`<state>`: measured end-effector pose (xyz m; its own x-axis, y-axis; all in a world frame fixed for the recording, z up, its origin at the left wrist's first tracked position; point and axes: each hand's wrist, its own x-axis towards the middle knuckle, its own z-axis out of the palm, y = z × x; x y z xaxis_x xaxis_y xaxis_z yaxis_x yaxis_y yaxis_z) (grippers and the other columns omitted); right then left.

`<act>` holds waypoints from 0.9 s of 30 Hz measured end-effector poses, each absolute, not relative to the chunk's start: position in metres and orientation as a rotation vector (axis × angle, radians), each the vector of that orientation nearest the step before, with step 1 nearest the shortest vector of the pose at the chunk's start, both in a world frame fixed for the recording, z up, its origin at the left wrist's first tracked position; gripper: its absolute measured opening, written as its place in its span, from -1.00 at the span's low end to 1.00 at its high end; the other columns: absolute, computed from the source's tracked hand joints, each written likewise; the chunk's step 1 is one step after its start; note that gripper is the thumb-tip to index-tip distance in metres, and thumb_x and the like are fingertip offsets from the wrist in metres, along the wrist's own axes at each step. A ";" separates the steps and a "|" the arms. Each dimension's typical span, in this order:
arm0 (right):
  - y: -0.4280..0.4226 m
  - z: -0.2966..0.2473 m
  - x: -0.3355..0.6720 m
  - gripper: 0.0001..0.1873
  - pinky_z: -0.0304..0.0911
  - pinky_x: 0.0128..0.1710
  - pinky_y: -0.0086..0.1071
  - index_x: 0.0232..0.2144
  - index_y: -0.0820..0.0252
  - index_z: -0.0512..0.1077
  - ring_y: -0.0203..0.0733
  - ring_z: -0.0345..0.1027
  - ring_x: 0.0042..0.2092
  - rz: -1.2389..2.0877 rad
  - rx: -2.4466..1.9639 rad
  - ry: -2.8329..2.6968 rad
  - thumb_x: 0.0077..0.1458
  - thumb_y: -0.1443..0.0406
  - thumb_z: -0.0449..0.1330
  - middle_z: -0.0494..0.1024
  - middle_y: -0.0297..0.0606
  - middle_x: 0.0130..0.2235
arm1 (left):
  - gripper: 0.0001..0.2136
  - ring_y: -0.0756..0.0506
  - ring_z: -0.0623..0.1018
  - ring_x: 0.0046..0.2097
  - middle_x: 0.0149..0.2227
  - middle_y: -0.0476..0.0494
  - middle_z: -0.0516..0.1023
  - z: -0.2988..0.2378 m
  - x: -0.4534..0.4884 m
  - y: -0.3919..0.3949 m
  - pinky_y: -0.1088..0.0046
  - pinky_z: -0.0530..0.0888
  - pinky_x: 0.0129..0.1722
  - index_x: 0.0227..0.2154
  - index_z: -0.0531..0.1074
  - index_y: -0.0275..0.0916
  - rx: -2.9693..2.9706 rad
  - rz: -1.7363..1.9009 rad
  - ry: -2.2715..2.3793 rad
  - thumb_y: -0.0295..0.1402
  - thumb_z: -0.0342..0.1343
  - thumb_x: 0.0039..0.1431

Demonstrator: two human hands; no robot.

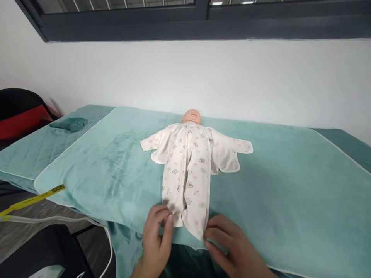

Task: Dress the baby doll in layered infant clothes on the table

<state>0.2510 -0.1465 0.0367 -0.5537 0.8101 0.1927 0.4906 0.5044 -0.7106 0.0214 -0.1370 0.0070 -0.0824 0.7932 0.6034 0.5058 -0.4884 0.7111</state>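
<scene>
A baby doll lies on its back with its bald head (191,116) toward the wall. Under it, a white baby shirt (226,154) spreads open with both sleeves out to the sides. White baby pants (199,177) with a small animal print lie lengthwise over the doll, legs toward me. My left hand (158,235) has its fingers curled and closed at the left leg's cuff. At the right leg's lower corner, my right hand (228,245) pinches the hem between thumb and fingers. The doll's body and limbs are hidden by the cloth.
A teal padded cover (278,200) lies over the table, which stands against a white wall (191,77) below a dark window frame. On the left are a black and red chair (23,116), a yellow strip (34,199), a white cable (63,219) and a black seat (49,253).
</scene>
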 end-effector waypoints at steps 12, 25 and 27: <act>0.094 0.097 0.231 -0.81 0.28 0.01 -0.17 -0.15 0.14 0.43 -0.07 0.39 -0.02 0.436 -1.327 -1.906 0.20 0.25 0.13 0.51 -0.16 -0.03 | -0.85 -0.29 0.35 0.20 0.09 -0.24 0.42 0.066 0.067 -0.002 -0.04 0.32 0.13 -0.27 0.45 -0.16 1.938 1.240 1.670 -0.21 0.20 0.20; 0.194 0.100 0.211 -0.81 0.21 -0.07 -0.25 -0.37 0.19 0.38 -0.11 0.38 -0.11 0.509 -1.516 -2.141 0.16 0.17 0.17 0.53 -0.22 -0.19 | -0.80 -0.25 0.31 0.26 0.15 -0.23 0.40 0.051 0.071 0.026 0.02 0.33 0.16 -0.52 0.24 -0.19 1.740 1.344 1.610 -0.46 0.09 0.19; 0.197 0.102 0.206 -0.81 0.22 -0.10 -0.22 -0.37 0.18 0.36 -0.09 0.39 -0.16 0.410 -1.590 -2.164 0.19 0.18 0.15 0.52 -0.22 -0.24 | -0.80 -0.24 0.32 0.26 0.15 -0.23 0.40 0.048 0.071 0.026 0.04 0.34 0.15 -0.51 0.22 -0.19 1.730 1.366 1.610 -0.48 0.06 0.19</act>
<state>0.2055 0.1969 0.1022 -0.2564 0.9533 0.1596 0.8288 0.3018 -0.4712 0.0711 0.0264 0.0481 -0.1465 0.9169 0.3713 0.5156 -0.2496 0.8197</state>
